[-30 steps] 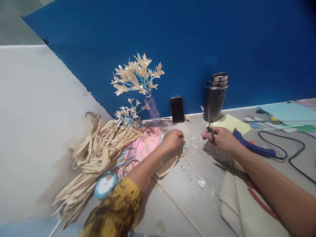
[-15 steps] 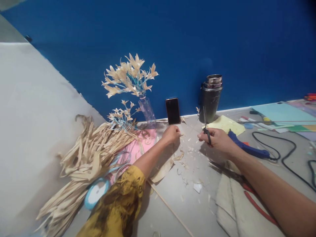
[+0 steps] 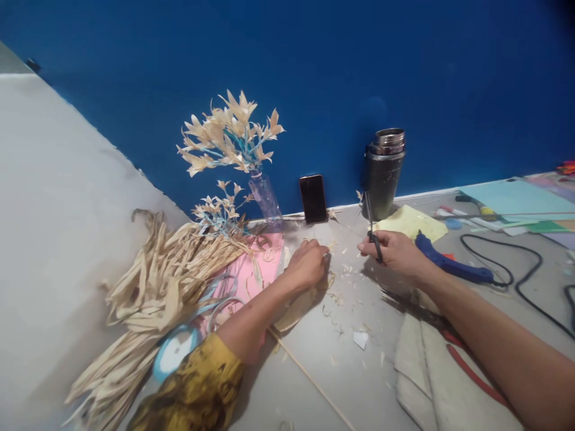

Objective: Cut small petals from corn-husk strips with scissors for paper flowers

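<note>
My right hand holds a small pair of scissors by its dark handles, blades pointing up and away. To its left, my left hand is closed low over the table, fingertips pinched together. A small pale sliver shows at those fingertips, but what they grip is too small to make out. Pale scraps are scattered on the table between and below my hands. A piece of dried husk lies partly under my left wrist, beside a thin stick.
Left are a heap of dried husks, a ribbon roll, pink paper and husk flowers in a bottle. A phone and flask stand behind; right are a glue gun and red-handled tool.
My left hand has moved a little toward me and turned, with its fingers lower over the table. My right hand, still holding the scissors, has hardly moved.
</note>
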Demonstrator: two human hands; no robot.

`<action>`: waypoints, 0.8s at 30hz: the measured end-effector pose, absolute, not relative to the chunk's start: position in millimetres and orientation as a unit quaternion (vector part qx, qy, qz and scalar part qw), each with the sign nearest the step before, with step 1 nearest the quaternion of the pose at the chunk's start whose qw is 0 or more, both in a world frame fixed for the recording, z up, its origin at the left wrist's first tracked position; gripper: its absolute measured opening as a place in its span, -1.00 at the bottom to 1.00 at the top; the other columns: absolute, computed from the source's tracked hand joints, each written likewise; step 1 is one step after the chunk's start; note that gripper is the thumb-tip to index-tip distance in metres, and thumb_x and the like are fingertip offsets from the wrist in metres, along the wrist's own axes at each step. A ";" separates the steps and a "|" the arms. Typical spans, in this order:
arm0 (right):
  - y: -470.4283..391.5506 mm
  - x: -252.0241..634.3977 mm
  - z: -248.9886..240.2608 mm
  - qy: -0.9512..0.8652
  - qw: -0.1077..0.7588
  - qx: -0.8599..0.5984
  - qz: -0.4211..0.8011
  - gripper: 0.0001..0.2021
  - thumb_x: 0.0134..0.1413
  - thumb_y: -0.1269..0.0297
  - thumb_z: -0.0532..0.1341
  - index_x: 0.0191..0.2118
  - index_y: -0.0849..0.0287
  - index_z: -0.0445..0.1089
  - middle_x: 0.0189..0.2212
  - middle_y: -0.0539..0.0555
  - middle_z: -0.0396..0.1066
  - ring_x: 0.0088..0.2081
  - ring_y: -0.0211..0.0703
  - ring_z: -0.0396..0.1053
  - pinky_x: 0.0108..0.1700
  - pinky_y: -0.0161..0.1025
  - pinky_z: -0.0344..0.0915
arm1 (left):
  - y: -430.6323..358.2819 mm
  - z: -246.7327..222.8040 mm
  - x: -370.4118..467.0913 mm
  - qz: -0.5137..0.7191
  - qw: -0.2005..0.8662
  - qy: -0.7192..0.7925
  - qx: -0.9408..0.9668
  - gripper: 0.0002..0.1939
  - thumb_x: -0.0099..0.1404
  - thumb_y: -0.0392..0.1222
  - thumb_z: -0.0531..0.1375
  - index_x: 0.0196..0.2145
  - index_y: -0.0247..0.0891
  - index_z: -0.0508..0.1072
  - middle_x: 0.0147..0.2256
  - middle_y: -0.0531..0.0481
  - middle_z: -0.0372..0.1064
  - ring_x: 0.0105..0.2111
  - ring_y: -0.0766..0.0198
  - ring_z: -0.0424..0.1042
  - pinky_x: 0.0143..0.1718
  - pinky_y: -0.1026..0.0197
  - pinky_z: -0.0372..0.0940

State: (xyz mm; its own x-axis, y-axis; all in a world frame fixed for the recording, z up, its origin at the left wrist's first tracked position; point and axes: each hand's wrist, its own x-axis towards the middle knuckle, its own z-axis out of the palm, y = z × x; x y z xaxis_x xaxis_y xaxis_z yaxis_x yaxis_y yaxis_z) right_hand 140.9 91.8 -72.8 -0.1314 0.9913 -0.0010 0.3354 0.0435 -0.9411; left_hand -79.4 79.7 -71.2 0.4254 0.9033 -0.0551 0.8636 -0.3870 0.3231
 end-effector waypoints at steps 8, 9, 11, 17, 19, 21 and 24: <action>92.7 141.9 -72.1 -0.620 0.384 -0.535 0.427 -0.69 -0.14 0.01 0.34 -0.44 0.20 0.45 -0.60 -0.04 0.35 -0.55 -0.25 0.21 -0.50 -0.31 0.11 | 64.4 -78.1 -57.0 0.096 0.174 0.441 0.875 -0.63 0.38 -0.26 -0.03 0.07 -0.12 0.37 0.08 -0.12 0.33 0.12 0.04 0.19 0.08 -0.03 0.13; 93.0 142.1 -72.5 -0.620 0.384 -0.535 0.426 -0.69 -0.14 0.02 0.34 -0.44 0.20 0.45 -0.60 -0.04 0.35 -0.54 -0.25 0.21 -0.50 -0.31 0.11 | 65.0 -78.3 -54.9 0.105 0.162 0.457 0.868 -0.65 0.38 -0.27 -0.03 0.06 -0.16 0.37 0.10 -0.14 0.32 0.16 0.02 0.16 0.11 -0.09 0.10; 93.8 142.8 -73.6 -0.621 0.385 -0.535 0.425 -0.69 -0.15 0.01 0.35 -0.44 0.19 0.45 -0.60 -0.04 0.35 -0.55 -0.25 0.21 -0.50 -0.31 0.11 | 65.7 -78.4 -49.0 0.100 0.144 0.472 0.864 -0.71 0.36 -0.27 -0.01 -0.04 -0.22 0.40 0.07 -0.18 0.35 0.20 -0.05 0.13 0.14 -0.23 0.02; 97.0 148.3 -73.4 -0.611 0.398 -0.548 0.409 -0.68 -0.14 -0.01 0.33 -0.43 0.19 0.44 -0.60 -0.04 0.34 -0.57 -0.27 0.19 -0.52 -0.30 0.09 | 39.1 -68.4 -43.2 0.138 0.256 0.352 0.890 -0.77 0.37 -0.27 0.03 -0.22 -0.16 0.49 -0.13 -0.04 0.52 -0.03 0.16 0.41 0.21 -0.06 -0.01; 97.2 149.8 -71.2 -0.606 0.401 -0.556 0.403 -0.66 -0.13 -0.04 0.33 -0.44 0.19 0.44 -0.61 -0.04 0.34 -0.58 -0.27 0.19 -0.53 -0.30 0.09 | 26.3 -61.4 -58.7 0.186 0.284 0.362 0.868 -0.80 0.34 -0.24 0.08 -0.24 -0.19 0.52 -0.18 -0.06 0.54 -0.09 0.19 0.45 0.05 0.12 0.18; 96.9 150.4 -69.4 -0.605 0.398 -0.562 0.399 -0.64 -0.13 -0.06 0.32 -0.44 0.20 0.45 -0.62 -0.03 0.35 -0.59 -0.26 0.20 -0.54 -0.29 0.10 | 16.5 -55.7 -81.2 0.224 0.277 0.464 0.812 -0.81 0.31 -0.25 0.10 -0.29 -0.22 0.52 -0.26 -0.05 0.53 -0.20 0.21 0.46 -0.11 0.18 0.26; 95.9 149.8 -69.1 -0.610 0.390 -0.568 0.390 -0.65 -0.12 -0.05 0.33 -0.44 0.19 0.46 -0.62 -0.03 0.35 -0.57 -0.24 0.22 -0.53 -0.29 0.11 | 5.7 -53.7 -112.5 0.181 0.238 0.589 0.751 -0.84 0.26 -0.24 0.12 -0.29 -0.23 0.51 -0.28 -0.05 0.50 -0.25 0.18 0.44 -0.19 0.17 0.26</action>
